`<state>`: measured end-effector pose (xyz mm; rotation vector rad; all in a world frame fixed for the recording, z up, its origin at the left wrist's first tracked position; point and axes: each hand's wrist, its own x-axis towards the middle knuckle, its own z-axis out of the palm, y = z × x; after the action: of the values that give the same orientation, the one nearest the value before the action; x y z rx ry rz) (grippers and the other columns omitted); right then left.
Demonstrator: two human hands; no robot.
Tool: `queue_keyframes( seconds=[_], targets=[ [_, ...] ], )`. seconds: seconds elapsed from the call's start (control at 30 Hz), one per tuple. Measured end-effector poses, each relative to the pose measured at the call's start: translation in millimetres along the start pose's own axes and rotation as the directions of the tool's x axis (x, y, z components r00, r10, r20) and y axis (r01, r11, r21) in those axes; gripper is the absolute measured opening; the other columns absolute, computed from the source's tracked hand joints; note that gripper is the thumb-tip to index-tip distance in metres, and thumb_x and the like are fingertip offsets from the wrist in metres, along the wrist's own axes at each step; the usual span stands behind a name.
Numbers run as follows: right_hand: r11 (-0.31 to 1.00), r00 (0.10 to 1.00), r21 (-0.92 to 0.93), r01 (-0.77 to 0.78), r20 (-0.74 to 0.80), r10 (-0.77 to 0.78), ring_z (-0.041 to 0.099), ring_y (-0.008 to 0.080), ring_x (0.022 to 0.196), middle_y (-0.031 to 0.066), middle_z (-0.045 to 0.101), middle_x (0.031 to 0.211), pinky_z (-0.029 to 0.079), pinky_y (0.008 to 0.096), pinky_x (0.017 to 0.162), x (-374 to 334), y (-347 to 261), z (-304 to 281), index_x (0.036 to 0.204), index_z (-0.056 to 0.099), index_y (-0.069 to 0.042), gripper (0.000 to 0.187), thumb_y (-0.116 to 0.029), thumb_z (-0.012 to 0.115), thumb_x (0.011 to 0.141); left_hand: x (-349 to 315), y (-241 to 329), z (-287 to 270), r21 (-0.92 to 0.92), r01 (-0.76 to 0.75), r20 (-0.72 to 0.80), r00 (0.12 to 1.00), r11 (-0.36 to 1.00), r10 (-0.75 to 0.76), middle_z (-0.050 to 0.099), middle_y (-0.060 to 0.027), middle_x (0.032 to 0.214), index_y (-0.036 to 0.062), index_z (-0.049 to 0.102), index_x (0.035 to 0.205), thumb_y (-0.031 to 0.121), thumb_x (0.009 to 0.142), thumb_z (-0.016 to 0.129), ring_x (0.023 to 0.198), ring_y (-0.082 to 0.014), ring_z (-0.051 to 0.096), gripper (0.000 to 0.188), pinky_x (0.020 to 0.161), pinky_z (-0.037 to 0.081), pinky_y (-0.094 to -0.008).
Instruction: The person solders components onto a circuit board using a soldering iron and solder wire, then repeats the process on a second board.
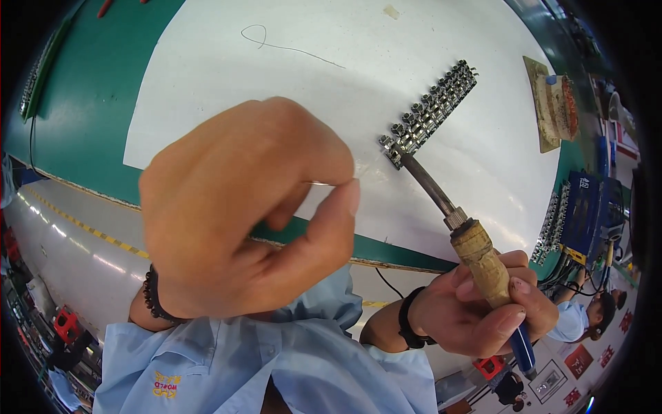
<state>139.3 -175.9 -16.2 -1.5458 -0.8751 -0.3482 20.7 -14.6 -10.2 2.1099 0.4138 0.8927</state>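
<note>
Close to the camera, my left hand (245, 200) pinches a thin silvery solder wire (321, 183) between thumb and forefinger; only a short piece shows. My right hand (476, 310) is wrapped round the worn tan grip of a soldering iron (483, 255), whose blue rear end sticks out below the fingers. Its dark metal shaft slants up and left, and the tip meets the near end of a row of small metal connectors (438, 103). That row lies diagonally on a white sheet (207, 69). Whether the wire touches the row cannot be made out.
A loose thin wire (293, 48) curls on the sheet. At the right stand a worn block on a board (552, 107), more connector rows (550, 228) and a blue box-shaped unit (585, 214). Another row (38, 76) lies far left on the green table (89, 103). Other people sit beyond.
</note>
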Motion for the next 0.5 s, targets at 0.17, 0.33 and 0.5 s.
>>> queue_keyframes(
  seconds=[0.17,0.33,0.5],
  targets=[
    [0.999,0.999,0.035,0.019,0.028,-0.02,0.043,0.0145,0.048,0.0078,0.046,0.056,0.038,0.0269,0.041,-2,1,-5,0.098,0.041,-0.003,0.031,-0.031,0.053,0.095,0,-3,-3,-0.009,-0.017,-0.001,1.0,1.0,0.017,0.05,0.0,0.063,-0.0013,0.058,0.078,-0.007,0.07,0.065,0.05,-0.0056,0.033,0.012,0.048,0.023,-0.0226],
    [0.984,1.0,0.176,-0.013,0.024,0.009,0.045,0.0151,0.05,0.0084,0.048,0.059,0.04,0.0276,0.042,-2,3,-11,0.099,0.041,-0.003,0.029,-0.03,0.051,0.096,0,-4,-3,-0.003,-0.038,-0.001,0.999,0.999,0.038,0.049,0.0004,0.062,-0.0012,0.058,0.077,-0.007,0.069,0.064,0.049,-0.0054,0.032,0.012,0.048,0.023,-0.0227],
    [0.988,0.997,0.153,-0.023,0.07,0.013,0.047,0.0158,0.051,0.0093,0.05,0.06,0.043,0.0284,0.044,0,4,-12,0.097,0.042,-0.004,0.028,-0.03,0.052,0.096,1,-2,-2,0.009,-0.033,0.062,0.998,0.999,0.033,0.045,0.001,0.058,-0.0003,0.059,0.076,-0.008,0.066,0.065,0.048,-0.0057,0.032,0.014,0.045,0.02,-0.0231]
  ],
)
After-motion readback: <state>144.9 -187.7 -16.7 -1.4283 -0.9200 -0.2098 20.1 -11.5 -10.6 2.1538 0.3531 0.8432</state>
